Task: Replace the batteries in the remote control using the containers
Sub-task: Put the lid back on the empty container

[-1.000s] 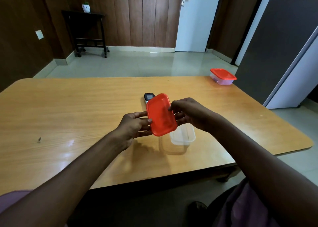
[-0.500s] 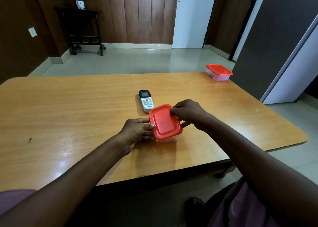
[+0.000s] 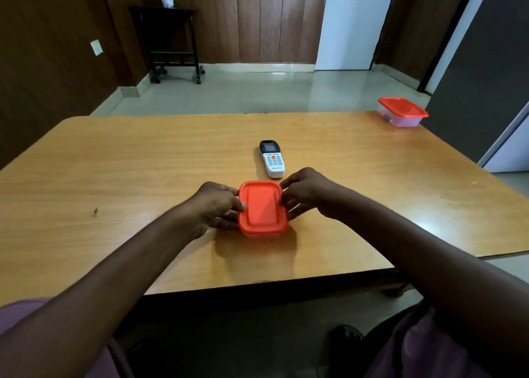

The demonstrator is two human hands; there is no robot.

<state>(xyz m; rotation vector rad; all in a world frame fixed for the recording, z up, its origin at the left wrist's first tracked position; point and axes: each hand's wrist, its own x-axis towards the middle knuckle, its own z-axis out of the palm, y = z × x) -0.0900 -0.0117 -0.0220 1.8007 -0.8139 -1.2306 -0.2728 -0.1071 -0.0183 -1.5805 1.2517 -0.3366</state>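
Step in hand, as I judge it: seating the red lid (image 3: 262,205) on the near container (image 3: 262,236), which sits on the wooden table (image 3: 114,162) directly in front of me; only a thin strip of its clear wall shows under the lid's near edge, so I cannot tell what is inside. My left hand (image 3: 219,205) is at the lid's left side: fingers curled, the thumb lying on the left rim, the other fingertips tucked against the container wall below, a grip on the box and lid together. The lid looks flat and square to the body, but whether it has snapped home all round I cannot tell. My right hand (image 3: 303,193) is at the right side, fingers bent, fingertips (image 3: 282,200) pinching the lid's right rim, lower fingers reaching under towards the wall. The remote control (image 3: 272,158) lies face up just beyond the container, close to my right hand but apart from it; its battery side is hidden. Far right, near the table's back corner, the second container (image 3: 402,111) stands closed under its own red lid, well apart. Next move, in my estimate: press down evenly along both rims until the lid holds, then let go.
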